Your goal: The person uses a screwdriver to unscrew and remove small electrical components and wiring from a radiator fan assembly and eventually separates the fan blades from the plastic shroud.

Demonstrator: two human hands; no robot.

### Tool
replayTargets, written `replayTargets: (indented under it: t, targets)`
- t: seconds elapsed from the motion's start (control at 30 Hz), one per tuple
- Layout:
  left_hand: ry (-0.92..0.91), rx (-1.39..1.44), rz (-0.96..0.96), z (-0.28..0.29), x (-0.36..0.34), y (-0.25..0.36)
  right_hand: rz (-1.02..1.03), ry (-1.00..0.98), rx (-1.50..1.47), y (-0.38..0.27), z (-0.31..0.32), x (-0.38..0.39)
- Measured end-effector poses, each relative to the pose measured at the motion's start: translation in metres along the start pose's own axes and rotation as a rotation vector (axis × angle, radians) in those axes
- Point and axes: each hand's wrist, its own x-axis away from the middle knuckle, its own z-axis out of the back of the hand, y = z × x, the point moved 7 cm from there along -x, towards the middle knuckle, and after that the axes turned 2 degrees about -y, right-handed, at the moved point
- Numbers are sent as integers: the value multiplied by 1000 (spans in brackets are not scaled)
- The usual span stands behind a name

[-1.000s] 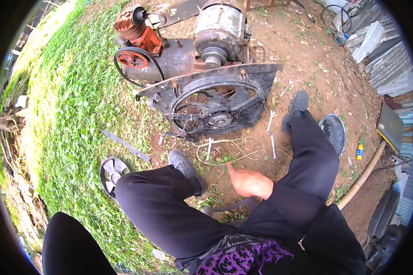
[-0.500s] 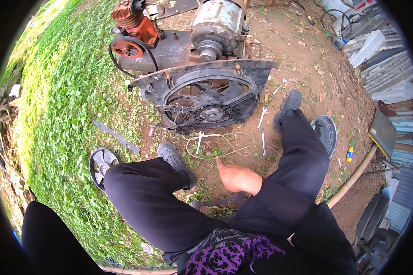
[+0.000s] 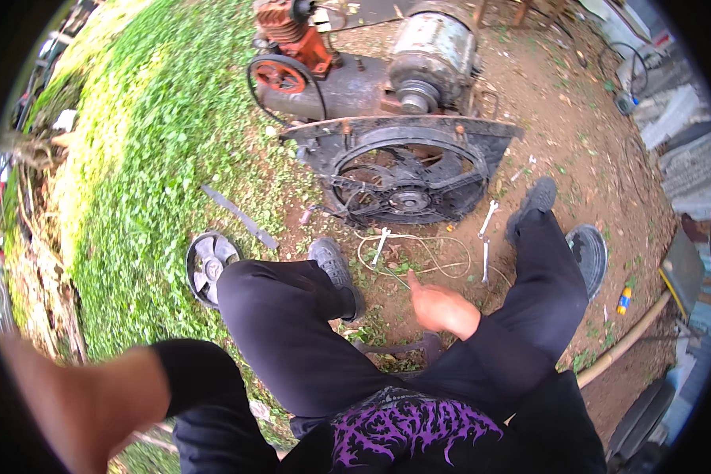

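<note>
My right hand (image 3: 444,309) hovers above the dirt between my legs, index finger stretched forward and the other fingers curled. A thin rod (image 3: 399,278) sticks out from it; its handle end is hidden in the hand. Just beyond lies a loop of pale cord (image 3: 468,257), with a wrench (image 3: 381,246) across it. Farther off stands a black radiator fan shroud (image 3: 409,203), leaning upright against a compressor. My left hand (image 3: 79,403) is raised at the lower left, near the picture's edge, blurred with its fingers not discernible. No object shows in it.
Two more wrenches (image 3: 486,261) lie by my right shoe. The compressor tank (image 3: 351,99) and its motor (image 3: 430,59) stand behind the shroud. A hubcap (image 3: 208,268) and flat blade (image 3: 241,217) lie left; a black basin (image 3: 591,257), yellow bottle (image 3: 625,300) and pole (image 3: 628,345) lie right.
My left hand has come up into view at the lower left. The whole scene has shifted right in the picture, while my right hand keeps nearly the same pose over the ground.
</note>
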Motion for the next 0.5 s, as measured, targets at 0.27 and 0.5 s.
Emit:
replayTargets:
  t: [0.27,0.5]
  targets:
    - [-326,-184,783,-97,153,-261,-46,-38,23,-11,10,5]
    - [-846,-535,648,-154,183,-276,-75,2,24,5,4,1]
